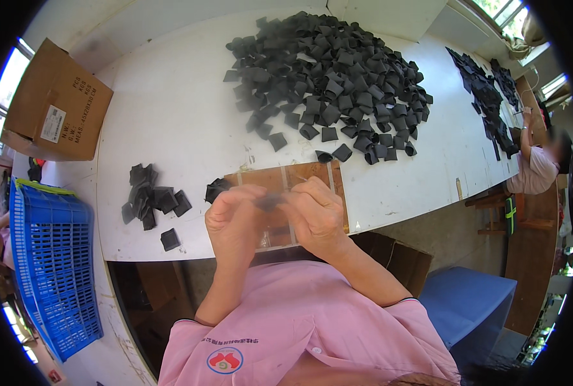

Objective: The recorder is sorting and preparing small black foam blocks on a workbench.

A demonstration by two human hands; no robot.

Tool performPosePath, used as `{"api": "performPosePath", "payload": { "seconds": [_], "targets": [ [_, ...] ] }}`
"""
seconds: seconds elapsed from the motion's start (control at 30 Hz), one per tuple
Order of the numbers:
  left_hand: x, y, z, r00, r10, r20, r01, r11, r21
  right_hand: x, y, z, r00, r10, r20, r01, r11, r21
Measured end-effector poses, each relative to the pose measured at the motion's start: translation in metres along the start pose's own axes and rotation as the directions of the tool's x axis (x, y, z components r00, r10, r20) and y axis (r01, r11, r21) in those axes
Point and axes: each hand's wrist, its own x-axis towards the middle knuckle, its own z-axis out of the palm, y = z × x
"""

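Note:
Above a brown board point(338, 206) at the table's front edge, my left hand point(234, 212) and my right hand point(316, 215) hold a small black fabric piece point(270, 201) stretched between their fingertips. Both hands are closed in a pinch, and the left is smeared by motion. Just beyond my left hand lies another black fabric piece point(216, 189), partly hidden by it. Farther off is a large heap of black fabric sleeves point(338, 71), several with gaping ends. To the left sits a small pile of flat black pieces point(146, 194), with a single square piece point(170, 240) nearer me.
A cardboard box point(61, 103) and a blue plastic basket point(58, 264) stand at the left. Beyond the right end of the white table point(415, 186), a co-worker point(537, 167) sits near more black fabric point(482, 93). A blue stool point(466, 299) is at my right.

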Motion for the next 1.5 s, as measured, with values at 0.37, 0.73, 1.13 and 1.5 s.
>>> {"api": "performPosePath", "payload": {
  "seconds": [0.37, 0.73, 1.13, 1.5],
  "targets": [
    [0.022, 0.027, 0.014, 0.849, 0.310, 0.427, -0.528, 0.488, 0.695, 0.009, 0.000, -0.010, 0.990, 0.082, 0.114, -0.095, 0.989, 0.113],
    [0.020, -0.009, -0.003, 0.907, 0.342, 0.245, -0.420, 0.767, 0.485, 0.004, -0.002, 0.001, 0.997, -0.018, 0.077, 0.027, 0.993, -0.114],
    [0.012, -0.011, 0.000, 0.978, 0.192, 0.080, -0.207, 0.933, 0.295, 0.011, -0.007, -0.009, 0.986, -0.002, 0.169, 0.026, 0.990, -0.139],
    [-0.018, -0.011, 0.011, 0.952, 0.266, -0.153, -0.241, 0.956, 0.165, 0.009, -0.013, -0.027, 0.875, 0.396, 0.278, -0.480, 0.785, 0.391]
  ]
}}
